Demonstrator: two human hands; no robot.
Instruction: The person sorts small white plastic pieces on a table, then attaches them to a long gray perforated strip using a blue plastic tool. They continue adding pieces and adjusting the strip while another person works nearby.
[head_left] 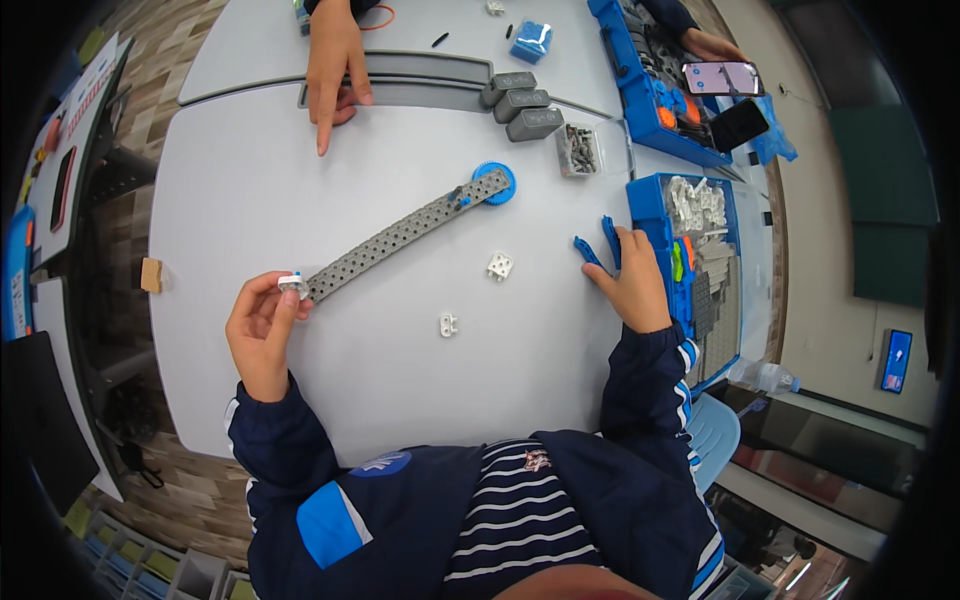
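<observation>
My left hand point(262, 335) pinches a small white connector piece point(293, 284) with a blue pin in its top. It is at the lower left end of a long grey perforated beam point(395, 236); whether the two are joined cannot be told. The beam's far end lies over a blue gear point(507, 187), with blue and dark pins stuck in nearby. My right hand point(638, 285) has thumb and fingers on a blue two-armed, plier-like tool point(611, 240), its arms spread apart. Two loose white connectors, one squarish point(500, 265), one smaller point(448, 325), lie between my hands.
Another person's hand point(336, 75) points down at the table's far side. Grey blocks point(534, 124) and a clear box of pins point(579, 150) stand beyond the gear. Blue parts bins point(652, 225) line the right side, where another hand point(710, 46) is beside a phone point(722, 78).
</observation>
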